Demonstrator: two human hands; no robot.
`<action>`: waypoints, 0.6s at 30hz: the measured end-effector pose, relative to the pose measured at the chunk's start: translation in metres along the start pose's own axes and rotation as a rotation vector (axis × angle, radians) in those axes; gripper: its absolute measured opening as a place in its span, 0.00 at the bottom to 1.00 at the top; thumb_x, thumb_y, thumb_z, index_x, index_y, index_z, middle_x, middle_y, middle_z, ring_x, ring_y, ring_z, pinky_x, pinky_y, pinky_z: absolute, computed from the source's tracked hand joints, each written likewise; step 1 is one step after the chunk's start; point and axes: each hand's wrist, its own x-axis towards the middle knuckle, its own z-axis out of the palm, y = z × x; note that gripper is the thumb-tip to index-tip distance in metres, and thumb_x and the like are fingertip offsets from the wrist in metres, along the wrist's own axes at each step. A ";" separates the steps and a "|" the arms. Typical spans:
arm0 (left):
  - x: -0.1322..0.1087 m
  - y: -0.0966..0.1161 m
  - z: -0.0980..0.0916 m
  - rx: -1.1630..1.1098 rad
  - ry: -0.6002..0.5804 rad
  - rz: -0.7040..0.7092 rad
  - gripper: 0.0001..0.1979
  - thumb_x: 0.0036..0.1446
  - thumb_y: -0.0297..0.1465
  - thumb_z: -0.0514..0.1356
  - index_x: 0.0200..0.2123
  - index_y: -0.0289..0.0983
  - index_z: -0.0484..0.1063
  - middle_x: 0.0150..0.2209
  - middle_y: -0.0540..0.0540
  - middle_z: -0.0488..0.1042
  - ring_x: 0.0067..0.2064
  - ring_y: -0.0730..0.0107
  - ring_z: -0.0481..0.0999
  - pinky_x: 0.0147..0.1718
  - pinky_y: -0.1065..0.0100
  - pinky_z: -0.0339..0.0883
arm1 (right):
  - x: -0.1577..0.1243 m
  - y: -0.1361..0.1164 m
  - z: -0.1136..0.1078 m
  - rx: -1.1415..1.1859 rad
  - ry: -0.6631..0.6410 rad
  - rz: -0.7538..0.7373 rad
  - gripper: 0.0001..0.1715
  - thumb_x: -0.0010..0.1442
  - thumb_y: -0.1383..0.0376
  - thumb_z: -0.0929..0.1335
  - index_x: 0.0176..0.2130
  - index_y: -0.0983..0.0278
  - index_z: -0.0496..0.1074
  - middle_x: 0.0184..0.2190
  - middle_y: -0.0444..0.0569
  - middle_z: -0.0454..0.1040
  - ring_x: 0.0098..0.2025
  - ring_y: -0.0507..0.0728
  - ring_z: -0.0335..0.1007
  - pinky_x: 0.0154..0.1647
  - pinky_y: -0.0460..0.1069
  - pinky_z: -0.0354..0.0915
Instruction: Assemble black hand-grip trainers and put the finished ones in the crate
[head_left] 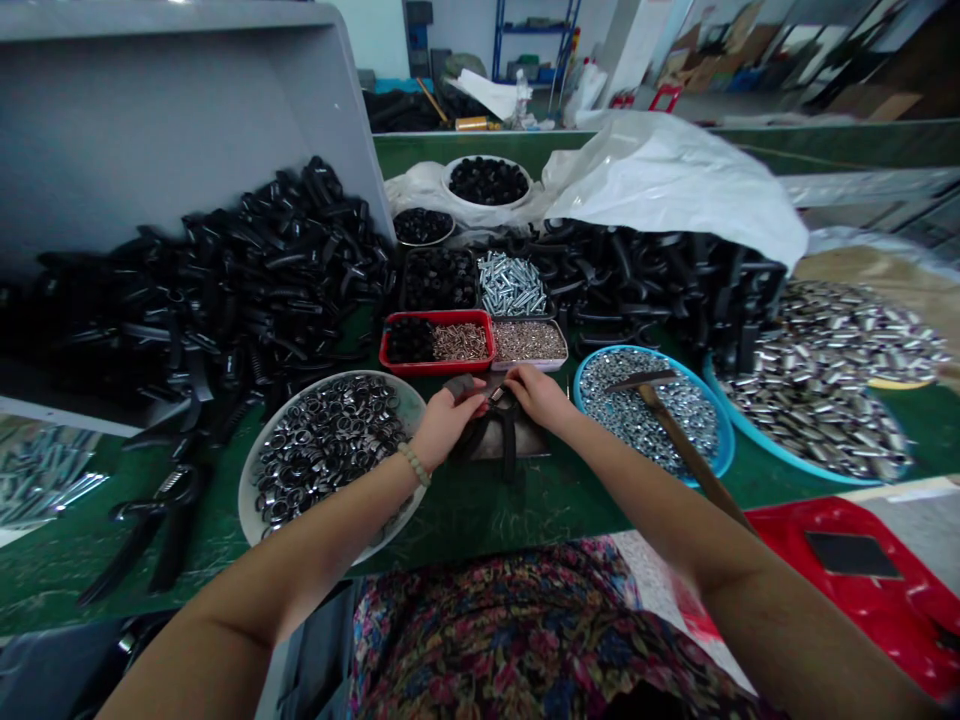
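Both hands meet over a small metal plate (536, 440) on the green bench. My left hand (446, 415), with a dark wrap on a finger and a beaded bracelet on the wrist, is closed on a black curved handle (508, 440). My right hand (536, 395) pinches at a small shiny metal piece (497, 394) at the handle's upper end. The fingers hide part of it, and its exact kind is too small to make out. Just beyond the hands sit a red tray (401, 368) of black caps and copper-coloured rivets, and a pale tray (532, 366) of rivets.
Left stands a bowl (251, 500) of metal rings, behind it a grey bin (187, 90) spilling black handles. Right is a blue tray (726, 440) of small metal parts with a hammer (682, 440) across it. Metal sleeves (832, 400) and a red stool (840, 520) lie further right.
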 end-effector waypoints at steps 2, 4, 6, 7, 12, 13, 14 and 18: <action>0.005 0.000 -0.004 0.205 -0.008 0.120 0.07 0.54 0.26 0.60 0.38 0.35 0.72 0.32 0.49 0.74 0.34 0.73 0.75 0.42 0.68 0.70 | 0.000 -0.002 0.000 -0.035 -0.014 -0.016 0.06 0.64 0.67 0.62 0.39 0.65 0.67 0.37 0.52 0.71 0.40 0.57 0.68 0.42 0.49 0.62; 0.007 -0.001 -0.007 0.463 -0.022 0.242 0.05 0.56 0.29 0.59 0.36 0.35 0.73 0.33 0.48 0.74 0.37 0.70 0.75 0.45 0.66 0.68 | -0.002 -0.003 0.000 -0.066 -0.034 -0.044 0.07 0.64 0.67 0.61 0.40 0.66 0.68 0.38 0.54 0.71 0.41 0.58 0.68 0.43 0.50 0.62; 0.006 -0.004 -0.008 0.699 -0.034 0.364 0.07 0.59 0.31 0.57 0.36 0.35 0.74 0.37 0.47 0.74 0.42 0.68 0.73 0.49 0.66 0.66 | -0.003 -0.003 0.001 -0.086 -0.057 -0.074 0.08 0.64 0.68 0.61 0.41 0.67 0.68 0.40 0.56 0.71 0.42 0.60 0.68 0.43 0.51 0.62; 0.005 -0.005 -0.007 0.793 -0.040 0.411 0.08 0.60 0.32 0.56 0.37 0.35 0.74 0.39 0.46 0.73 0.43 0.68 0.73 0.50 0.67 0.65 | -0.004 -0.002 0.001 -0.089 -0.066 -0.087 0.09 0.64 0.69 0.61 0.41 0.67 0.68 0.40 0.57 0.71 0.42 0.60 0.68 0.43 0.51 0.62; 0.002 -0.009 -0.001 1.104 -0.062 0.465 0.14 0.64 0.35 0.51 0.39 0.34 0.73 0.44 0.44 0.69 0.41 0.70 0.71 0.48 0.70 0.63 | -0.005 0.002 0.000 -0.057 -0.070 -0.115 0.09 0.64 0.69 0.61 0.42 0.66 0.69 0.40 0.55 0.72 0.42 0.59 0.68 0.44 0.51 0.63; 0.002 -0.009 0.000 1.156 -0.065 0.470 0.14 0.65 0.36 0.50 0.39 0.34 0.72 0.44 0.44 0.69 0.41 0.69 0.71 0.47 0.70 0.64 | -0.004 0.003 -0.001 -0.042 -0.060 -0.111 0.09 0.64 0.68 0.61 0.42 0.66 0.69 0.40 0.54 0.72 0.42 0.59 0.69 0.44 0.51 0.63; 0.002 -0.009 0.001 1.205 -0.070 0.478 0.15 0.65 0.36 0.49 0.39 0.34 0.72 0.43 0.44 0.69 0.40 0.69 0.71 0.46 0.70 0.64 | -0.004 0.003 -0.002 -0.026 -0.047 -0.103 0.09 0.64 0.68 0.61 0.41 0.65 0.69 0.39 0.53 0.73 0.42 0.58 0.69 0.44 0.51 0.63; 0.001 -0.008 0.001 1.324 -0.101 0.507 0.16 0.66 0.36 0.48 0.40 0.35 0.72 0.41 0.45 0.69 0.40 0.69 0.69 0.44 0.70 0.63 | -0.002 0.004 -0.004 0.050 0.006 -0.053 0.07 0.63 0.67 0.62 0.38 0.64 0.69 0.35 0.49 0.74 0.38 0.55 0.70 0.41 0.49 0.64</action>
